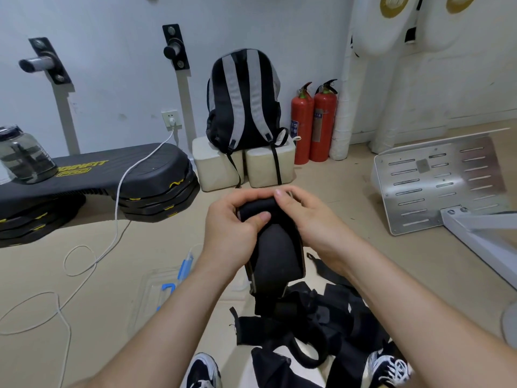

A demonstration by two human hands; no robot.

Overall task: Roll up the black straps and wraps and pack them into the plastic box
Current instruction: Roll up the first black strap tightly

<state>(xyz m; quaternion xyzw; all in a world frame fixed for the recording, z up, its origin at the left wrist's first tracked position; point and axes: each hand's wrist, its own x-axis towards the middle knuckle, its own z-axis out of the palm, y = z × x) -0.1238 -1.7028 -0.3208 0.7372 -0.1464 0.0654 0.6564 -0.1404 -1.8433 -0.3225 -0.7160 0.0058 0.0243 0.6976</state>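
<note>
A wide black wrap (275, 250) hangs in front of me, its top end curled into a small roll. My left hand (232, 228) grips that roll from the left, thumb on its front. My right hand (305, 219) holds the roll from the right, fingers curled over its top. The wrap's lower end drops into a heap of black straps and wraps (321, 323) on the floor between my shoes. The clear plastic box (156, 292) with blue clips lies on the floor, left of the heap and partly behind my left forearm.
A black step platform (112, 175) with a water jug (23, 155) stands at the left; a white cable (64, 289) loops over the floor. A backpack (243, 99) on white blocks and two fire extinguishers (313, 124) stand against the wall. A metal plate (436, 180) lies at the right.
</note>
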